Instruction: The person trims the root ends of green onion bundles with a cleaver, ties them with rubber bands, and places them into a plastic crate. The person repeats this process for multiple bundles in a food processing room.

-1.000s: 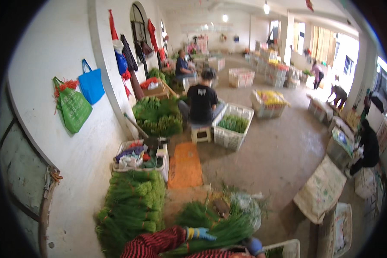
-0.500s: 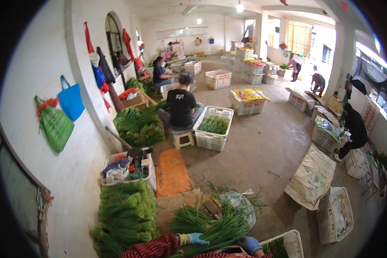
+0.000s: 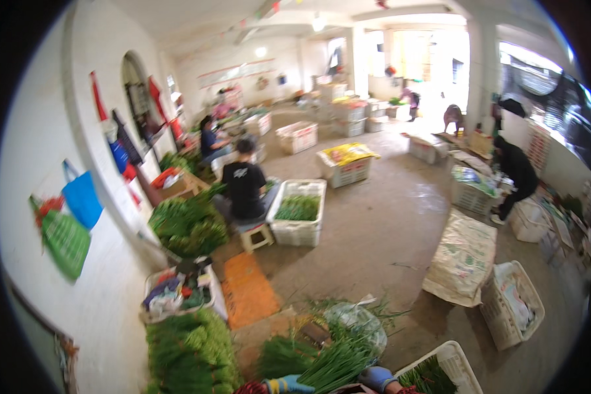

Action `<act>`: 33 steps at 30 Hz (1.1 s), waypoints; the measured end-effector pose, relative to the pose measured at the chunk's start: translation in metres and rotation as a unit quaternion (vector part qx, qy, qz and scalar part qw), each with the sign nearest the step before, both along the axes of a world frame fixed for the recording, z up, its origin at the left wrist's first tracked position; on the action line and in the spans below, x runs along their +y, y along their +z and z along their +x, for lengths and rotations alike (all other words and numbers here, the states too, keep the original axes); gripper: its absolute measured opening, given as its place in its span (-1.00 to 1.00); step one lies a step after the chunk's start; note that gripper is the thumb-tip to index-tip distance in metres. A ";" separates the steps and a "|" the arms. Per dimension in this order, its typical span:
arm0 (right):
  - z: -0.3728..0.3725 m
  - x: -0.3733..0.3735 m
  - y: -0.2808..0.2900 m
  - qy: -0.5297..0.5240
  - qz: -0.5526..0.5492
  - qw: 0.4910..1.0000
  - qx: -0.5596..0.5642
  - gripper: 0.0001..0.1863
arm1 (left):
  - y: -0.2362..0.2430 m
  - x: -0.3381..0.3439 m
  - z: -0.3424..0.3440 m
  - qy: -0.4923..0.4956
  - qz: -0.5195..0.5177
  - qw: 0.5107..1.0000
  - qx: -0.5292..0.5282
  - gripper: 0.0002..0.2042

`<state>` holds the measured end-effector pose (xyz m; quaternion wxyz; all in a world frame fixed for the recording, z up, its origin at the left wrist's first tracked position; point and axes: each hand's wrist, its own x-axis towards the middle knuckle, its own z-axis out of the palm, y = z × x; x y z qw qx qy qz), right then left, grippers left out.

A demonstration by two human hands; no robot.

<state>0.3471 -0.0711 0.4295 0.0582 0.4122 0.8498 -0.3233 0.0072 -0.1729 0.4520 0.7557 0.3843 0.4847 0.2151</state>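
At the lower edge, my left hand [image 3: 289, 385], in a light blue glove with a yellow cuff, closes against the near left side of a loose bunch of long green stalks [image 3: 338, 362]. On the bunch's right side is my right hand [image 3: 376, 378], in a darker blue glove; blur and the frame edge leave its fingers unclear. The stalks fan away from me toward a clear plastic bag [image 3: 364, 322]. More green stalks [image 3: 284, 358] lie left of the bunch, near a small dark block [image 3: 316, 333]. Right of my right hand, a white crate [image 3: 454, 358] holds more stalks.
Stacked green bundles [image 3: 194, 354] lie at left, below a crate of cloths [image 3: 207, 289]. An orange mat [image 3: 248, 289] is beyond. A seated co-worker [image 3: 244, 187] sits by a crate of greens [image 3: 299, 226]. A woven sack [image 3: 461, 259] and tilted crate [image 3: 505, 305] stand right.
The view has shifted, so the room appears further left and my hands lower in the picture. Both hands stay by the bunch; less of my sleeves shows now.
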 end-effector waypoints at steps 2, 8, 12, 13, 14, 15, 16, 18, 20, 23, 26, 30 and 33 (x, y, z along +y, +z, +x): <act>-0.002 0.005 -0.005 -0.019 0.011 1.000 0.016 -0.64 | 0.025 0.008 -0.015 0.036 -0.005 0.999 0.012 -0.43; -0.010 0.015 0.012 -0.014 -0.105 0.994 -0.033 -0.55 | 0.077 0.022 -0.050 0.112 -0.002 0.993 0.041 -0.44; -0.004 0.013 0.029 -0.011 -0.112 0.994 -0.006 -0.51 | 0.088 0.028 -0.044 0.124 -0.002 0.991 0.046 -0.44; -0.001 0.012 0.030 -0.016 -0.116 0.993 -0.005 -0.51 | 0.089 0.033 -0.040 0.123 -0.001 0.991 0.048 -0.44; 0.002 0.012 0.029 -0.019 -0.121 0.992 -0.002 -0.52 | 0.091 0.038 -0.037 0.121 -0.001 0.991 0.050 -0.44; 0.005 0.012 0.028 -0.021 -0.125 0.992 0.010 -0.52 | 0.093 0.042 -0.033 0.119 0.000 0.992 0.052 -0.45; 0.008 0.012 0.026 -0.007 -0.110 0.994 0.016 -0.52 | 0.095 0.047 -0.029 0.119 0.001 0.991 0.055 -0.45; 0.016 0.012 0.020 0.019 -0.079 0.996 0.048 -0.52 | 0.099 0.056 -0.017 0.115 0.001 0.992 0.058 -0.45; 0.026 0.013 0.014 -0.021 -0.098 0.994 0.039 -0.51 | 0.103 0.067 -0.002 0.106 0.004 0.992 0.064 -0.45; 0.043 0.015 0.007 -0.047 -0.127 0.991 0.021 -0.51 | 0.110 0.080 0.025 0.093 0.010 0.993 0.072 -0.45; 0.060 0.017 -0.002 -0.050 -0.114 0.992 0.012 -0.49 | 0.116 0.085 0.051 0.094 0.013 0.992 0.078 -0.46; 0.091 0.012 -0.020 -0.043 -0.104 0.993 0.029 -0.51 | 0.124 0.075 0.075 0.102 0.013 0.991 0.087 -0.46; 0.120 0.003 -0.030 -0.008 -0.045 0.998 0.037 -0.56 | 0.128 0.054 0.082 0.115 0.012 0.989 0.088 -0.46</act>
